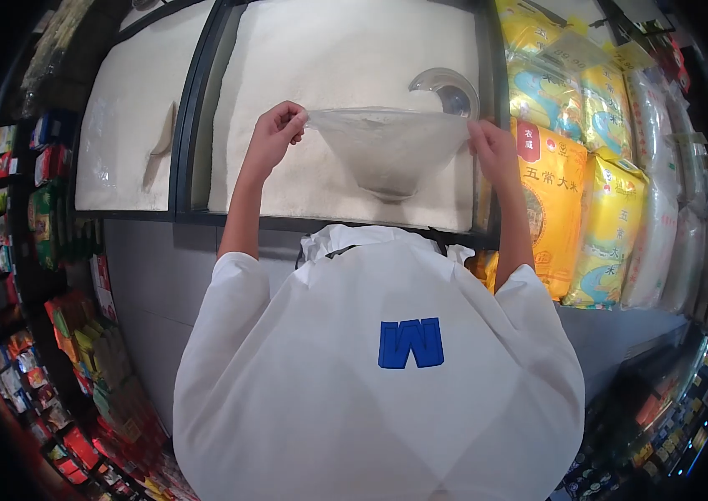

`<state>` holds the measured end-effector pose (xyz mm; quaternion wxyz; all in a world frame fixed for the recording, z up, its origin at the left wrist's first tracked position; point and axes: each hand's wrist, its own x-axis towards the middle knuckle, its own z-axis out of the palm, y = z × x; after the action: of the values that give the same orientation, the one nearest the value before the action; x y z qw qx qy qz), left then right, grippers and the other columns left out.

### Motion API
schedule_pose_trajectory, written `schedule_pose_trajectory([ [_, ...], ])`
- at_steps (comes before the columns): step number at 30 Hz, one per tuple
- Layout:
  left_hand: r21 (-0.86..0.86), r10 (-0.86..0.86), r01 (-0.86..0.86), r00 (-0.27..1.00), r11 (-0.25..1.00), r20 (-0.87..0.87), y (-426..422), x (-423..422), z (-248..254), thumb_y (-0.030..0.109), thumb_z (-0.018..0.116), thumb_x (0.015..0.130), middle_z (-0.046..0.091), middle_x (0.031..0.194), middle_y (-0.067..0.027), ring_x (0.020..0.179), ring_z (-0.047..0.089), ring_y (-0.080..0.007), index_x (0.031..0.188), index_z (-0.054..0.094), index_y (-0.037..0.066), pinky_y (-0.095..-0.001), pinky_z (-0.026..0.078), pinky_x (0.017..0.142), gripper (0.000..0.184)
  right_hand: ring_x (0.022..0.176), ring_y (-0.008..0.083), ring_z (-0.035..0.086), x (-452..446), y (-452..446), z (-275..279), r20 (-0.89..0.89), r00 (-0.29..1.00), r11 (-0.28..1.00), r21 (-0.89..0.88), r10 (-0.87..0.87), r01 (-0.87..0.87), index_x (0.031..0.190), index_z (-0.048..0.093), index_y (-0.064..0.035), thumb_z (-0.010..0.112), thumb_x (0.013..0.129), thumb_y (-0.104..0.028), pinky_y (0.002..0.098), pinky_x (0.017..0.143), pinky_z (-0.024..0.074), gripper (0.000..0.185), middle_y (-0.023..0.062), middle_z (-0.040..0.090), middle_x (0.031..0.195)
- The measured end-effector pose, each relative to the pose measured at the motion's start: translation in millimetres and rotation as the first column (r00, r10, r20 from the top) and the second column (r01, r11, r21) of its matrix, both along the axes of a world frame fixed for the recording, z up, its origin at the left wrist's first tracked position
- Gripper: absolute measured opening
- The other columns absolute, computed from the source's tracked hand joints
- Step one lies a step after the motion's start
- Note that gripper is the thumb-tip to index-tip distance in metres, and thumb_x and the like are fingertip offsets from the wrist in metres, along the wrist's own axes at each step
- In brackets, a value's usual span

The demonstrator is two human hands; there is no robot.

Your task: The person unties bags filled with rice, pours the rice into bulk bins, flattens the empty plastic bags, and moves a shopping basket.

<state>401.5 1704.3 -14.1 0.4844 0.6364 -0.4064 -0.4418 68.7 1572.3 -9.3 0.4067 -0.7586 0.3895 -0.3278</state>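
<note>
A clear plastic bag (391,150) is stretched wide between my two hands, above a bin of white rice (320,50). My left hand (281,129) pinches one upper corner of the bag, fingers closed. At the opposite corner my right hand (494,149) grips the plastic, also closed. The bag hangs down in a tapering shape; whether anything lies inside it I cannot tell. Just behind its right end a round metal bowl (445,88) rests in the rice, partly covered by the bag.
A black divider (195,108) separates this bin from another on the left, where a scoop-like piece (163,129) stands in white grain. Orange rice bags (550,209) and yellow ones (608,225) are stacked along the right. Packaged goods on shelves (53,217) line the left side.
</note>
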Motion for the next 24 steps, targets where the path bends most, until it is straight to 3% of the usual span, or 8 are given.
schedule_pose_trajectory([
  [7,-0.052,0.015,-0.006,0.986,0.999,0.169,-21,-2,42,0.02,0.053,0.092,0.053,0.077,0.0013,0.073,0.05,-0.0069,0.087,0.057,0.006,-0.0222,0.04,0.063,0.016,0.05,0.0154,0.041,-2,-17,31,-0.09,0.99,0.962,-0.26,-0.11,0.083,0.069,0.05,0.0014,0.053,0.092,-0.024,0.0288,0.048,0.0344,0.034,0.0096,0.044,0.055],
  [9,-0.339,0.124,-0.065,0.98,0.939,0.157,-26,-4,63,0.027,0.051,0.093,0.056,0.077,0.0008,0.071,0.051,-0.0074,0.088,0.055,0.004,-0.0237,0.042,0.063,0.024,0.05,0.017,0.04,0,-21,54,-0.073,0.989,0.944,-0.313,-0.132,0.103,0.069,0.05,0.0011,0.053,0.092,-0.024,0.0292,0.048,0.0342,0.034,0.0103,0.043,0.056],
  [12,-0.456,0.194,-0.104,0.969,0.884,0.155,-43,-4,75,0.029,0.052,0.093,0.057,0.079,-0.0013,0.071,0.051,-0.0083,0.091,0.053,0.002,-0.0251,0.044,0.066,0.027,0.05,0.0213,0.043,10,-26,69,-0.092,0.985,0.924,-0.368,-0.144,0.101,0.07,0.049,0.0005,0.053,0.092,-0.022,0.0311,0.05,0.0362,0.031,0.0117,0.041,0.057],
  [15,-0.424,0.218,-0.095,0.943,0.901,0.251,-48,-2,67,0.03,0.057,0.091,0.058,0.081,-0.0049,0.074,0.054,-0.0093,0.092,0.051,0.001,-0.026,0.047,0.069,0.03,0.054,0.0242,0.051,20,-34,62,-0.159,0.971,0.836,-0.545,-0.177,0.063,0.08,0.054,-0.0003,0.053,0.091,-0.018,0.0312,0.053,0.0407,0.021,0.0117,0.048,0.063],
  [18,-0.307,0.235,-0.122,0.902,0.944,0.361,-45,-11,67,0.025,0.067,0.083,0.061,0.085,-0.0098,0.081,0.061,-0.0138,0.098,0.048,0.0,-0.0263,0.049,0.068,0.035,0.057,0.0198,0.057,24,-38,50,0.045,0.99,0.897,-0.419,-0.136,0.142,0.091,0.057,-0.001,0.052,0.091,-0.015,0.0283,0.055,0.0445,0.015,0.0098,0.057,0.071],
  [20,-0.421,0.241,-0.027,0.851,0.907,0.466,-51,-8,39,0.019,0.072,0.078,0.063,0.088,-0.013,0.081,0.064,-0.0179,0.104,0.044,0.001,-0.0281,0.051,0.068,0.042,0.056,0.0138,0.057,27,-37,44,0.13,0.985,0.988,-0.094,-0.111,0.124,0.096,0.057,-0.0006,0.052,0.091,-0.014,0.025,0.055,0.0456,0.015,0.0075,0.062,0.078],
  [22,-0.361,0.226,-0.036,0.836,0.932,0.5,-46,-13,46,0.015,0.074,0.075,0.063,0.089,-0.0143,0.077,0.065,-0.0206,0.107,0.041,0.002,-0.0301,0.052,0.069,0.048,0.055,0.0116,0.056,30,-34,49,0.128,0.983,0.986,-0.088,-0.129,0.141,0.094,0.057,-0.0002,0.052,0.092,-0.015,0.0241,0.054,0.0451,0.016,0.0065,0.062,0.078],
  [24,-0.341,0.335,-0.191,0.835,0.921,0.437,-43,-15,57,0.011,0.072,0.076,0.063,0.084,-0.009,0.076,0.063,-0.0152,0.104,0.049,0.0,-0.0267,0.051,0.073,0.038,0.055,0.0094,0.055,31,-33,57,0.127,0.98,0.983,-0.084,-0.151,0.162,0.092,0.057,0.0003,0.052,0.092,-0.016,0.0232,0.053,0.0447,0.016,0.0056,0.062,0.077],
])
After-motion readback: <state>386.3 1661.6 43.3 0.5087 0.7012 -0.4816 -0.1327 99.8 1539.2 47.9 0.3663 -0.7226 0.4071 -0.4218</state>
